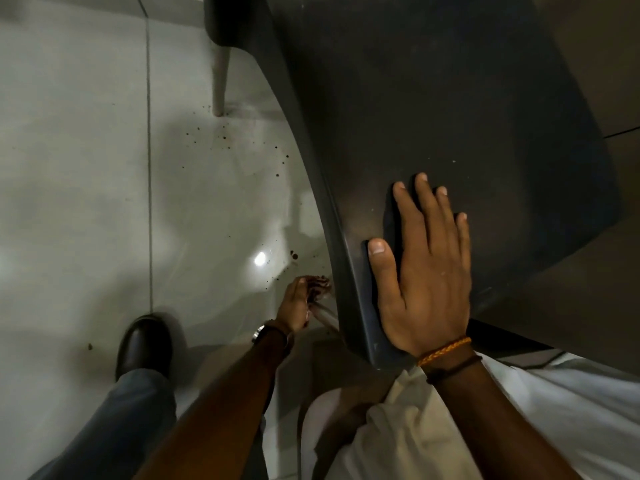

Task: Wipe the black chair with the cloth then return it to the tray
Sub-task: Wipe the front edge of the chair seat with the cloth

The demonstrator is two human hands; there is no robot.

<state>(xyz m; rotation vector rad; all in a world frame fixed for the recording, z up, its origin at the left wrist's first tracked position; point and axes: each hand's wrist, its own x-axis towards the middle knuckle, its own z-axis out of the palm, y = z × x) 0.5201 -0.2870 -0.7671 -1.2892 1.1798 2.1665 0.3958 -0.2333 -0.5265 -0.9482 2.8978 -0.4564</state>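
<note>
The right hand [424, 271] lies flat, fingers spread, steadying the black chair [433, 98] on the floor. The left hand [299, 303] curls low around something unclear. The chair looks stiff and smooth; the cloth is unseen.

Open floor [86, 168] left; black chair [450, 98] perhaps blocking right.

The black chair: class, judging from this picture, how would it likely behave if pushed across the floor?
The black chair looks like rigid moulded plastic, so probably stiff and fairly light. Its thin leg on the glossy tiled floor suggests it could slide easily, or perhaps tip if pushed high.
</note>
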